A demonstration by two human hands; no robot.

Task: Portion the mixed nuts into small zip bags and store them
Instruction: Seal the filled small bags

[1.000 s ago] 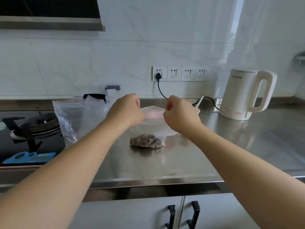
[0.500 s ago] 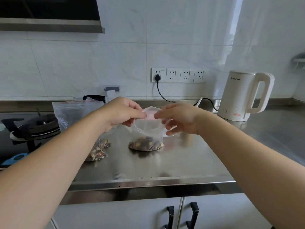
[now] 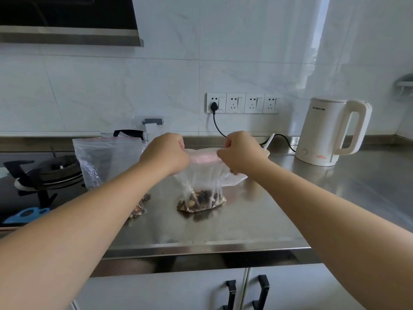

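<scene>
A small clear zip bag with a pink zip strip stands upright on the steel counter, a heap of mixed nuts in its bottom. My left hand pinches the left end of the zip strip. At the right end of the strip, my right hand pinches it too. The strip is stretched flat between them. A larger clear zip bag stands to the left, partly behind my left forearm, with some nuts showing at its base.
A white electric kettle stands at the back right, its cord running to wall sockets. A gas hob lies at the left. A white bowl rim with a spoon handle shows behind my right hand. Cabinet handles sit below the counter edge.
My hands drew apart from the middle of the bag's mouth to its two ends, and the zip strip now lies stretched flat between them. The bag stands taller.
</scene>
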